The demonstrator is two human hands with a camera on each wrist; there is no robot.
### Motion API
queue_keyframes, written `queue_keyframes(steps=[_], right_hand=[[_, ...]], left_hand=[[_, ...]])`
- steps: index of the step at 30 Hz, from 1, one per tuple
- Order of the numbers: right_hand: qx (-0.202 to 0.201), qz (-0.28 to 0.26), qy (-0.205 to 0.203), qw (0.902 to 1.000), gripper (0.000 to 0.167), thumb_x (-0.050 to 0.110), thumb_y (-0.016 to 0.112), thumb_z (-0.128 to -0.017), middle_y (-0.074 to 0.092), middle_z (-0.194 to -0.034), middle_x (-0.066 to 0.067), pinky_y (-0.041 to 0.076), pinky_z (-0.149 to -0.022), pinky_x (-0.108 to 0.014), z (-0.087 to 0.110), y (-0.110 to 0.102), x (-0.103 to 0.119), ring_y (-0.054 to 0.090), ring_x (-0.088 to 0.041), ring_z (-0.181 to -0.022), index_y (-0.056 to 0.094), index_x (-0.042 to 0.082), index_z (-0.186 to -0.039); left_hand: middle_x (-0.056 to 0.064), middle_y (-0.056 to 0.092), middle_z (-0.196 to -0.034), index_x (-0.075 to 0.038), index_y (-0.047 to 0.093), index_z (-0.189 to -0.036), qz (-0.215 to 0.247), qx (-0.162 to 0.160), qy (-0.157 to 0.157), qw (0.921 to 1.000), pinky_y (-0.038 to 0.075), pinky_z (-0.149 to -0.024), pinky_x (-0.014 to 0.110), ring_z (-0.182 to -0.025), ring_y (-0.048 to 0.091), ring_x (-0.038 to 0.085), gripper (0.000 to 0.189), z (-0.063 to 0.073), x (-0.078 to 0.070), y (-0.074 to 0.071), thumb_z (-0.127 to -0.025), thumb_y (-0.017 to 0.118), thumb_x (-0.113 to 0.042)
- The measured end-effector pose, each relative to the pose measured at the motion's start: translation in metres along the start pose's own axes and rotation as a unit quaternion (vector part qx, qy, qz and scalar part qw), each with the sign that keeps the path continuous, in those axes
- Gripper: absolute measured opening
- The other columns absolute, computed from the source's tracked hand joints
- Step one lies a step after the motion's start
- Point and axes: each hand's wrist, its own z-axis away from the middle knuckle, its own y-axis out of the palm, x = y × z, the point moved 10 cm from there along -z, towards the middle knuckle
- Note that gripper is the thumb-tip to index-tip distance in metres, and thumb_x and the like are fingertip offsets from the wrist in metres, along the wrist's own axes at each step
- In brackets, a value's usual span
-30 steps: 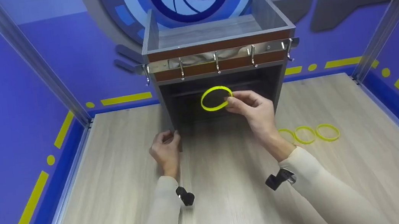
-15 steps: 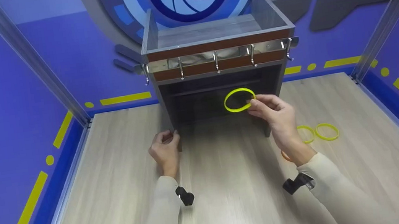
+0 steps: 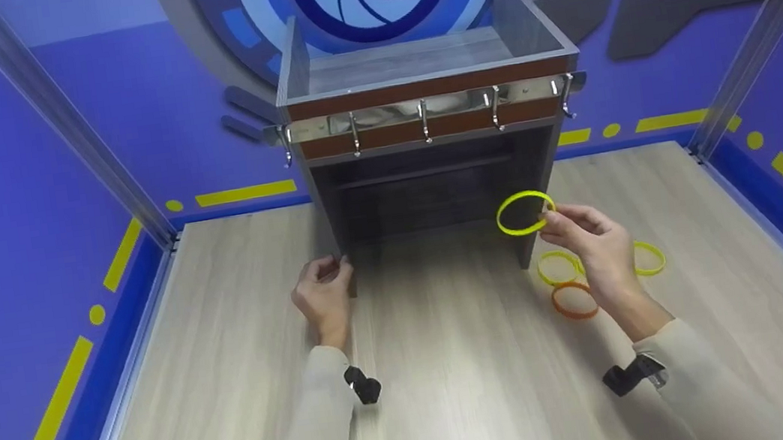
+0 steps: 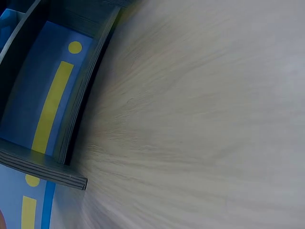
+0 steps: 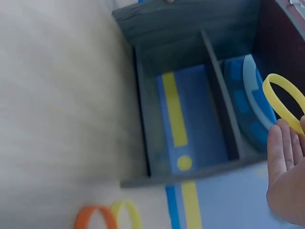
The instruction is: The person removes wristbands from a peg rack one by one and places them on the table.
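Observation:
My right hand [image 3: 599,245] pinches a yellow wristband [image 3: 525,213] between thumb and fingers, in front of the right side of a grey wooden shelf unit [image 3: 404,83]. In the right wrist view the held wristband [image 5: 284,98] stands up from the fingertips. My left hand [image 3: 323,293] has its fingers curled at the lower front edge of the unit's left side panel [image 3: 327,213], thumb and fingertips gripping that edge. On the table by the right hand lie an orange wristband [image 3: 574,300] and several yellow wristbands [image 3: 557,268], partly hidden behind the hand.
Across the unit's front runs a metal rail [image 3: 393,115] with several hooks [image 3: 425,123]. Below it is a dark open compartment [image 3: 427,200]. Blue-purple walls [image 3: 121,119] with metal corner posts enclose the wooden table [image 3: 452,394].
The right hand has moved right and slightly down with the yellow wristband, from before the open compartment toward the right panel. The orange wristband has come into view. The left hand stays put.

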Motion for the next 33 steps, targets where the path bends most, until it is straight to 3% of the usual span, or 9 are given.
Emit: queue_keyframes(steps=[7, 18, 33], right_hand=[[-0.023, 0.008, 0.018, 0.9995, 0.045, 0.015, 0.083, -0.094, 0.079, -0.104, -0.011, 0.062, -0.090, -0.036, 0.003, -0.038, -0.010, 0.078, -0.021, -0.090, 0.065, -0.014, -0.124], [-0.036, 0.017, 0.034, 0.9986, 0.036, 0.010, 0.082, -0.094, 0.080, -0.102, -0.010, 0.061, -0.088, -0.032, 0.010, -0.090, -0.021, 0.079, -0.020, -0.090, 0.069, -0.012, -0.119], [-0.056, 0.035, 0.068, 0.9955, 0.028, 0.007, 0.082, -0.093, 0.079, -0.101, -0.008, 0.061, -0.086, -0.031, 0.020, -0.140, -0.039, 0.079, -0.016, -0.086, 0.071, -0.008, -0.115]], left_hand=[[0.014, 0.077, -0.088, 0.003, 0.076, -0.088, 0.010, 0.003, -0.013, 0.9999, 0.060, -0.067, 0.019, -0.077, 0.077, 0.031, 0.013, 0.001, 0.002, 0.000, -0.080, 0.086, 0.003], [0.014, 0.076, -0.089, 0.003, 0.076, -0.089, 0.008, 0.005, -0.019, 0.9998, 0.060, -0.066, 0.019, -0.078, 0.078, 0.031, 0.013, 0.002, 0.003, 0.001, -0.081, 0.086, 0.002], [0.012, 0.076, -0.090, 0.002, 0.076, -0.089, 0.003, 0.006, -0.023, 0.9997, 0.062, -0.068, 0.022, -0.079, 0.077, 0.030, 0.013, 0.002, 0.003, 0.000, -0.081, 0.086, 0.001]])
